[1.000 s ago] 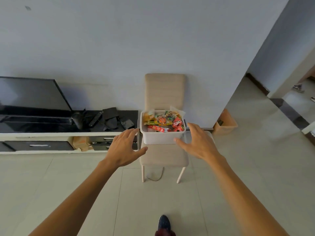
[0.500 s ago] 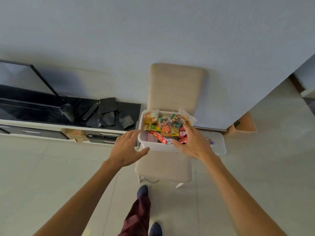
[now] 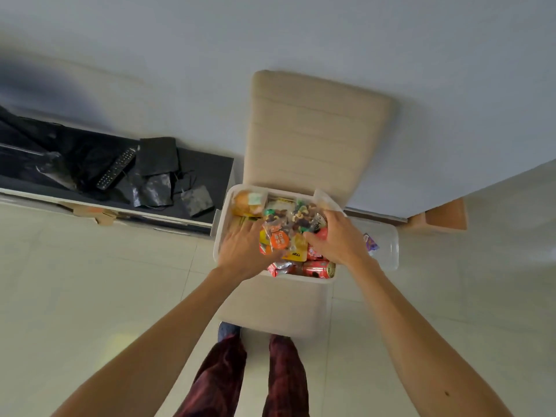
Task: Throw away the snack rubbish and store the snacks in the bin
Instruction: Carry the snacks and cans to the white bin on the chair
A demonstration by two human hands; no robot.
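A plain pale wall (image 3: 301, 31) fills the upper part of the view. The floor (image 3: 75, 281) is large, light, glossy tiles. A beige chair (image 3: 316, 130) with a ribbed back stands against the wall. To its left runs a low TV stand (image 3: 207, 176) with a dark top and white edge; on it lie a remote (image 3: 115, 168), a black box (image 3: 157, 155) and other dark items. A tan wooden piece (image 3: 445, 213) sits on the floor by the wall to the chair's right. Light is soft and even, with a dim shadow on the wall at left.
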